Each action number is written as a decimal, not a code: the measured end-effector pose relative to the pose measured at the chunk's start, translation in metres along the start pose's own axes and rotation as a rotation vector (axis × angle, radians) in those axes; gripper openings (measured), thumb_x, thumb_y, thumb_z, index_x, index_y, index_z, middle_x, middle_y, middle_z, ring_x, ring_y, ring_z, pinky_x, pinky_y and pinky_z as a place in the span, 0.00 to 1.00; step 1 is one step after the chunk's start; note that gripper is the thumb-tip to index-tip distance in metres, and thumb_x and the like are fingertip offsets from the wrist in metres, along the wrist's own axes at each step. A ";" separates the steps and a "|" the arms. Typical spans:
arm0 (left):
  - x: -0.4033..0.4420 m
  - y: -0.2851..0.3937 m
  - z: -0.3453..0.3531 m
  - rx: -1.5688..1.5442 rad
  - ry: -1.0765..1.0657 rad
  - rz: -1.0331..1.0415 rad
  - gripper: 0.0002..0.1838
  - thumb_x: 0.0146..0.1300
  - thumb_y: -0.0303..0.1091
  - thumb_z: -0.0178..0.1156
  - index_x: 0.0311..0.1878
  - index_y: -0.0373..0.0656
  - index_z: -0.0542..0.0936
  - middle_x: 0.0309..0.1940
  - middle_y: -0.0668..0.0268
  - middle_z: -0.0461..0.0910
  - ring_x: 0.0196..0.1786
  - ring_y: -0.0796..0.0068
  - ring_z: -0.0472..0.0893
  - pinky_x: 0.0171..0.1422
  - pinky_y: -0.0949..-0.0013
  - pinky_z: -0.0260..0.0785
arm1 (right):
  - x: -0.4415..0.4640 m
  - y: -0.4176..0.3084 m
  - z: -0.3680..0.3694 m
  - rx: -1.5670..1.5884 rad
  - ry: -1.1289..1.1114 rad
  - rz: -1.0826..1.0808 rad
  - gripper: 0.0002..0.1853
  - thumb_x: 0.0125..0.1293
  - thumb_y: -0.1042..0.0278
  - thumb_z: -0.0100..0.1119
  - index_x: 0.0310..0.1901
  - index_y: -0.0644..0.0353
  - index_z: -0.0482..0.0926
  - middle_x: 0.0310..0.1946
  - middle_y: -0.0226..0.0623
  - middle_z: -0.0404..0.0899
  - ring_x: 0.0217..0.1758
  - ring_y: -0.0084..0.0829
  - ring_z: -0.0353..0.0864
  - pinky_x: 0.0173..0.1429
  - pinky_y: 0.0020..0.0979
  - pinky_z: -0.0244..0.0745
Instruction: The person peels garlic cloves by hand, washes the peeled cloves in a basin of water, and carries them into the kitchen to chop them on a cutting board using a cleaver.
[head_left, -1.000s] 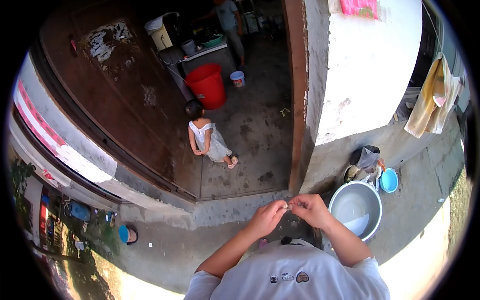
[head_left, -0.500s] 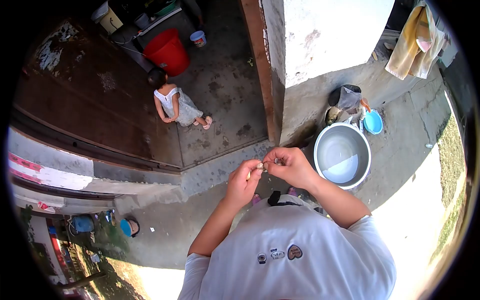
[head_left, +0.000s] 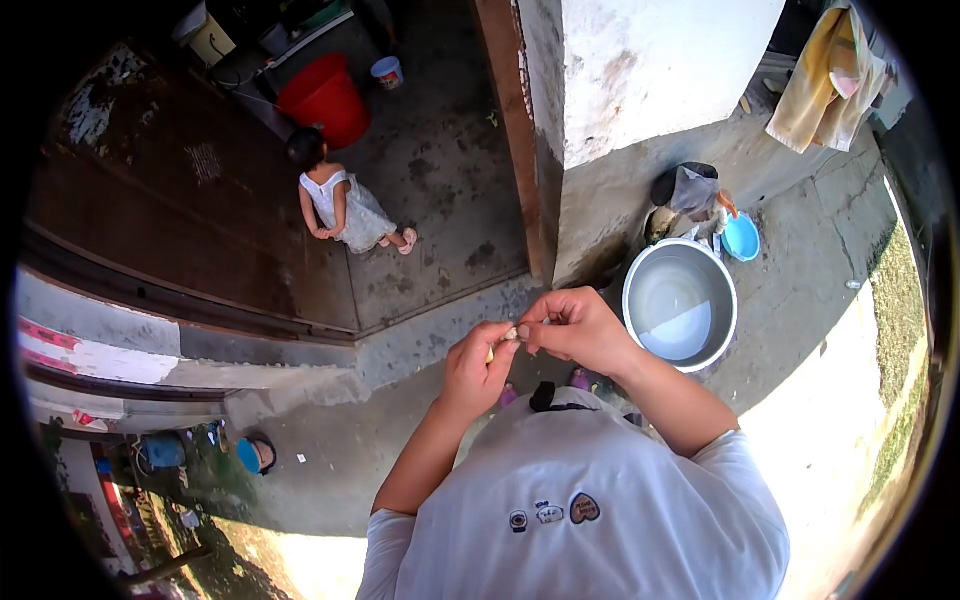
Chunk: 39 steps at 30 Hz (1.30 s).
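"Basin (head_left: pixel 732 300) of water over there, but what's being pinched near it?"

"A small pale piece (head_left: pixel 512 334), too tiny to name from where I stand. The left hand (head_left: pixel 470 372) nips it, thumb against finger, in front of the white shirt (head_left: pixel 620 480)."

"And the right hand (head_left: pixel 588 328)?"

"Narrow too: fingertips on that same piece, the other fingers curled."

"I see a yellowish bit (head_left: pixel 490 355) in the left hand."

"Yes, showing now, though not in the view a second ago."

"Anything else different?"

"The door frame (head_left: pixel 516 150) sits higher and further left in view. The person by the counter, in plain sight a second ago, is down to a dim leg (head_left: pixel 384 20) at the top edge. The person in the white dress (head_left: pixel 347 205) stands near the red tub (head_left: pixel 330 105), same as before."
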<state>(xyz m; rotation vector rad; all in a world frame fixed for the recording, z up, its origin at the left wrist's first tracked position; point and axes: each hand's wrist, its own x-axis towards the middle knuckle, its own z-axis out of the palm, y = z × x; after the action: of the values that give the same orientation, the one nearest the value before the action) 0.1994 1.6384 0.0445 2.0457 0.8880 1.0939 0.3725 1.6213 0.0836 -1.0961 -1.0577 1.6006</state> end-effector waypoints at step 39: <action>0.006 0.002 -0.005 -0.741 0.070 -0.528 0.12 0.65 0.30 0.46 0.49 0.35 0.70 0.32 0.66 0.74 0.21 0.89 0.63 0.23 0.83 0.56 | 0.009 0.004 0.008 -0.478 0.096 -0.239 0.04 0.55 0.75 0.53 0.31 0.62 0.78 0.17 0.26 0.71 0.21 0.12 0.65 0.25 0.19 0.62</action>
<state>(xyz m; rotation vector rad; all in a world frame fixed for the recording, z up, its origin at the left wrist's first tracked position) 0.1979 1.6429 0.0508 1.0933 0.8232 0.9918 0.3626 1.6280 0.0800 -1.2835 -1.4905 1.1213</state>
